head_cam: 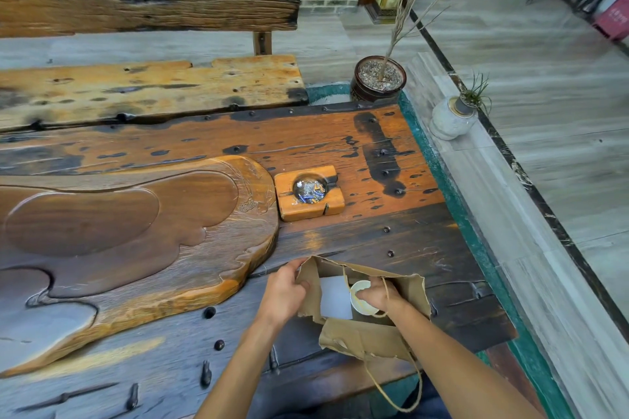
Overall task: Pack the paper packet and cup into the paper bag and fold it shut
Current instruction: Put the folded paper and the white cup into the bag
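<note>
The lower part of the paper bag (366, 337) is lying hidden behind its own near wall, so the bag floor and the bases of its contents are not showing. The fingertips of the right hand (376, 294) are dipping over the cup (361, 298) rim, and the exact grip is hard to make out, but the hand is closing on the cup. The left hand (284, 292) is grasping the bag's rim at the 9 o'clock side, holding the mouth open.

Inside the bag, the white paper packet (335, 298) is standing at the 9 o'clock side of the cup, just beside it. The cup's inside is looking pale yellow; whether it is holding anything cannot be told.

One twine handle (401, 395) is hanging off the table (425, 248) edge toward 6 o'clock.

At 12 o'clock from the bag, a wooden ashtray (308, 192) is holding ash and small scraps. A carved wooden tray (136, 231) is lying at 10 o'clock.
</note>
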Demonstrator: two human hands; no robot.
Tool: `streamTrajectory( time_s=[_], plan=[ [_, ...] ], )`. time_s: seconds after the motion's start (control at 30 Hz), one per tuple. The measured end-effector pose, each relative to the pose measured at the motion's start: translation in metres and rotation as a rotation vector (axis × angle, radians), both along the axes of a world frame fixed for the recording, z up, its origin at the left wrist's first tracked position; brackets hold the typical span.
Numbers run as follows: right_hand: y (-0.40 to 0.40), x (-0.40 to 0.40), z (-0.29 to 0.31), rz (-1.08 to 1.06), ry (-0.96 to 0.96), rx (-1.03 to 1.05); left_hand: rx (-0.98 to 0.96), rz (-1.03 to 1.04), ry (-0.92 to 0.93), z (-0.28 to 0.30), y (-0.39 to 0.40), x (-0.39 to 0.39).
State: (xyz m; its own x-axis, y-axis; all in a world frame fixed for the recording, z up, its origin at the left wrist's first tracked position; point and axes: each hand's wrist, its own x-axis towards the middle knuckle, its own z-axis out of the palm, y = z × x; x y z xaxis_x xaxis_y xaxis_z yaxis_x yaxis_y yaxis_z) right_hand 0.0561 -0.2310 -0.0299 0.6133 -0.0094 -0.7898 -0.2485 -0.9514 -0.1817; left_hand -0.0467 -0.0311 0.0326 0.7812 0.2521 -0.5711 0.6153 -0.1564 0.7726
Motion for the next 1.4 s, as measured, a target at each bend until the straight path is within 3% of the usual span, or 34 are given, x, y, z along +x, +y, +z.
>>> streamTrajectory(
  time_s=[0.37, 0.73, 0.93, 1.2, 1.4],
  plan=[
    [-0.009, -0.006, 0.032, 0.093, 0.006, 0.148, -0.07, -0.021, -0.017, 0.001, -0.004, 0.002],
    [-0.016, -0.032, 0.124, 0.15, 0.132, 0.421, -0.144, -0.031, -0.09, 0.01, -0.006, -0.004],
    [-0.037, -0.03, 0.165, -0.044, 0.247, 0.748, -0.156, -0.03, -0.12, 0.023, -0.013, -0.006],
    [-0.085, -0.007, 0.226, -0.225, 0.192, 1.068, -0.103, -0.054, -0.167, 0.051, -0.002, 0.005],
    [-0.121, 0.025, 0.192, -0.526, -0.043, 0.965, -0.205, 0.101, -0.049, 0.04, 0.019, 0.012]
  ],
)
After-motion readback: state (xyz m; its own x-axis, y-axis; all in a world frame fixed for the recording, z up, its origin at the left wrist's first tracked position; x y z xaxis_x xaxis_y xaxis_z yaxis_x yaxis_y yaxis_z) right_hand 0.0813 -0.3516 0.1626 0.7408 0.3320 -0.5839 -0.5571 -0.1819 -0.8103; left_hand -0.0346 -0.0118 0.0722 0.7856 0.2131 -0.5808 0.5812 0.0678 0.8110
